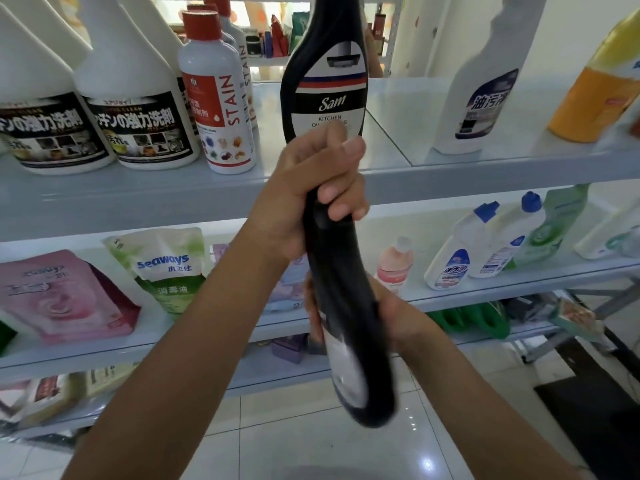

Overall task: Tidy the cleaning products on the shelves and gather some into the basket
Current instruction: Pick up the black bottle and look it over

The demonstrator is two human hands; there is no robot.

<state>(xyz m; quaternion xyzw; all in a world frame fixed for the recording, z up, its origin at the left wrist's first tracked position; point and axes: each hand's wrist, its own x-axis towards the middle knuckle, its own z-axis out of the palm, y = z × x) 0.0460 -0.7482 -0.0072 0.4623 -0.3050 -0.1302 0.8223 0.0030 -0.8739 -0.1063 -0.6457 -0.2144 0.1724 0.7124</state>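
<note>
The upper shelf point(450, 168) runs across the whole view, with the middle shelf point(485, 289) below it. Two big white jugs point(135, 109) with black labels stand side by side at the left end of the upper shelf, close to its front edge.

A long black bottle point(349, 306) is held in the air in front of both shelves. It is tilted, with its neck up near the upper shelf's front edge and its base low over the floor tiles. A second dark bottle, the Sam bottle point(325, 74), is upright at the middle of the upper shelf. Its foot is hidden behind the knuckles, so it may be standing there or lifted.

A pink pouch point(62, 296) and a green Seaways pouch point(166, 268) lean at the left of the middle shelf. A red-capped Stain bottle point(221, 109) stands just beside the jugs.

The left hand point(304, 202) is clenched round the black bottle's neck. The right hand point(398, 313) wraps its body from behind, with fingertips showing on the far side. A small pink bottle point(394, 265) stands near the middle shelf's front edge.
</note>
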